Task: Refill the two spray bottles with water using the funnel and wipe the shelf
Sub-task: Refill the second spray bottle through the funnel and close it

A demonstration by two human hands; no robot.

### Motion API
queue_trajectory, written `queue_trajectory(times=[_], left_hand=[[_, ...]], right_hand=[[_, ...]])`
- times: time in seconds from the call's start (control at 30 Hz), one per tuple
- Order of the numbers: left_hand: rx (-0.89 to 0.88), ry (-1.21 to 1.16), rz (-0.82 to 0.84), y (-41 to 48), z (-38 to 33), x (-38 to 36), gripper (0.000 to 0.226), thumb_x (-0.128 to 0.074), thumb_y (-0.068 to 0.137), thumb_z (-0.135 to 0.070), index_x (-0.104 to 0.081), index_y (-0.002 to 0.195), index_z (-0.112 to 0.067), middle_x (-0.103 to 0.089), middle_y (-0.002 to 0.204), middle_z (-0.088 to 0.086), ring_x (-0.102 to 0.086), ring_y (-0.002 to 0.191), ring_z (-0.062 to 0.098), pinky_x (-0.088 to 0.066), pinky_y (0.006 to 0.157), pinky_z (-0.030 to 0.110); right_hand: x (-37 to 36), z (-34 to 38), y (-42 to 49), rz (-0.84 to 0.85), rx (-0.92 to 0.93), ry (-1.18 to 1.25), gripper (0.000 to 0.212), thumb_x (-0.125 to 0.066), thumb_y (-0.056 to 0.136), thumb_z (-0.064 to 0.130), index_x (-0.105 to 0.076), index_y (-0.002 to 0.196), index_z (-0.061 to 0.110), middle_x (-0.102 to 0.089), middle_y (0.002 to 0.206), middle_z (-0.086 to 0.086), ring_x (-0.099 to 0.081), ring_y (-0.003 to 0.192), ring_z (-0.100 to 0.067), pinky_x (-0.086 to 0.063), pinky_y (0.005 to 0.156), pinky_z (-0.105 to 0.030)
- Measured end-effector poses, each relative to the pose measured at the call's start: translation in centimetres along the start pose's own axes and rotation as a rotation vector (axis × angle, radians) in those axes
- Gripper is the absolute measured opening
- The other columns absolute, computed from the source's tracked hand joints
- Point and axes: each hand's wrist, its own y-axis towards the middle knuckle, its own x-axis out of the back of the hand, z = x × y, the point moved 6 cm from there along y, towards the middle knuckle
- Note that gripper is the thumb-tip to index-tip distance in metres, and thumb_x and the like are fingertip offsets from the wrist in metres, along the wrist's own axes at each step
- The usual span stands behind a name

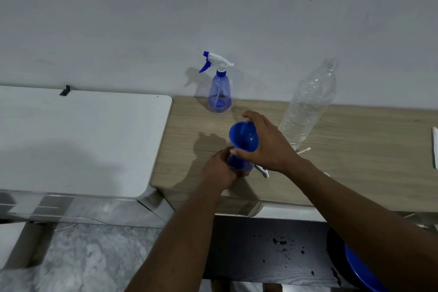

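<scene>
A plain pale wall backs a white table and a wood-grain shelf, side by side. Grey marbled floor lies below.

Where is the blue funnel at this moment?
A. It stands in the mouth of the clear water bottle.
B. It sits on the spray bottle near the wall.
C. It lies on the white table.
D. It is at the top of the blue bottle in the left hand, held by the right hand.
D: the right hand holds the funnel on top of the blue bottle, which the left hand grips.
</scene>
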Motion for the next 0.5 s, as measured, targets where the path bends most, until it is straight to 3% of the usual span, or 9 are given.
queue_trajectory(times=[0.13, 0.27, 0.4, 0.5], left_hand=[[-0.034, 0.031, -0.009, 0.0, -0.3, 0.2, 0.06, -0.085, 0.07, -0.03, -0.056, 0.121, -0.041, -0.064, 0.107, -0.015, -0.062, 0.101, 0.011, -0.051, 0.091, 0.034], [-0.027, 0.012, -0.004, 0.0, -0.2, 0.1, 0.063, -0.086, 0.068, -0.027, -0.056, 0.119, -0.045, -0.067, 0.113, -0.014, -0.062, 0.101, 0.011, -0.051, 0.094, 0.036], [-0.079, 0.076, -0.001, -0.1, -0.4, 0.7, 0.06, -0.084, 0.069, -0.029, -0.057, 0.121, -0.041, -0.069, 0.105, -0.01, -0.065, 0.094, 0.014, -0.051, 0.082, 0.03], [-0.122, 0.116, 0.004, -0.3, -0.3, 1.0, 0.066, -0.084, 0.069, -0.033, -0.055, 0.128, -0.038, -0.07, 0.11, -0.008, -0.065, 0.096, 0.014, -0.047, 0.08, 0.027]], right_hand=[[0.6, -0.6, 0.7, 0.064, -0.025, -0.233, 0.09, -0.073, 0.072, 0.065, -0.034, 0.145, 0.031, -0.049, 0.143, 0.002, -0.05, 0.124, -0.025, -0.044, 0.1, -0.044], [1.1, -0.4, 1.6, 0.121, -0.048, -0.381, 0.087, -0.069, 0.073, 0.067, -0.035, 0.146, 0.035, -0.052, 0.139, 0.003, -0.044, 0.125, -0.027, -0.035, 0.1, -0.045], [1.4, -0.6, 2.2, 0.161, -0.087, -0.292, 0.076, -0.071, 0.075, 0.062, -0.044, 0.141, 0.037, -0.055, 0.131, 0.002, -0.046, 0.12, -0.026, -0.041, 0.1, -0.045], [1.4, -1.6, 2.5, 0.189, -0.167, -0.043, 0.068, -0.074, 0.073, 0.054, -0.05, 0.134, 0.038, -0.058, 0.124, 0.005, -0.052, 0.114, -0.023, -0.048, 0.095, -0.041]])
